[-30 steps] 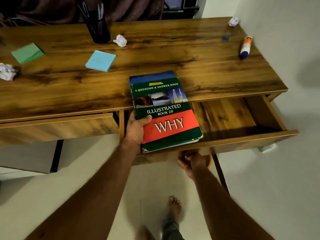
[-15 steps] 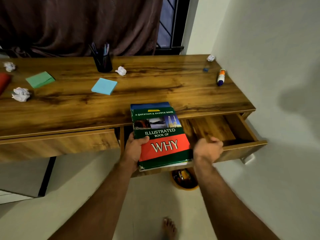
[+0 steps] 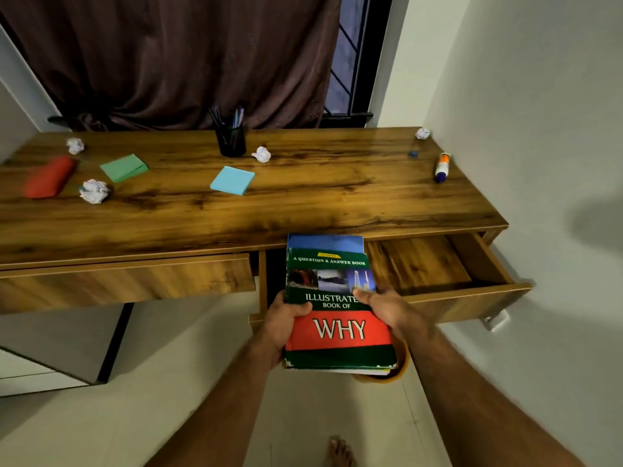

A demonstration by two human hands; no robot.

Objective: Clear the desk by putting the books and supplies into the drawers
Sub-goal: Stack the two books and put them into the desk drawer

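Observation:
I hold a green and red book titled "Illustrated Book of Why" (image 3: 337, 332), with a blue book (image 3: 325, 241) stacked under it, in front of the desk. My left hand (image 3: 281, 326) grips the stack's left edge. My right hand (image 3: 391, 310) rests on its right edge, fingers over the cover. The right drawer (image 3: 465, 299) stands open just right of the books, its wooden floor bare. The left drawer (image 3: 128, 281) is closed. On the desk lie a blue sticky pad (image 3: 232, 180), a green sticky pad (image 3: 124, 167), a red pouch (image 3: 50, 176) and a glue stick (image 3: 442, 167).
A black pen cup (image 3: 231, 140) stands at the desk's back middle. Crumpled paper balls (image 3: 95, 191) lie scattered on the desktop, along with a small blue item (image 3: 413, 153). A yellow bin (image 3: 399, 369) sits on the floor under the books. A white wall runs along the right.
My right hand rose from under the drawer front to the books' right edge. The stack has come back toward me, off the desk edge. The view has tilted up.

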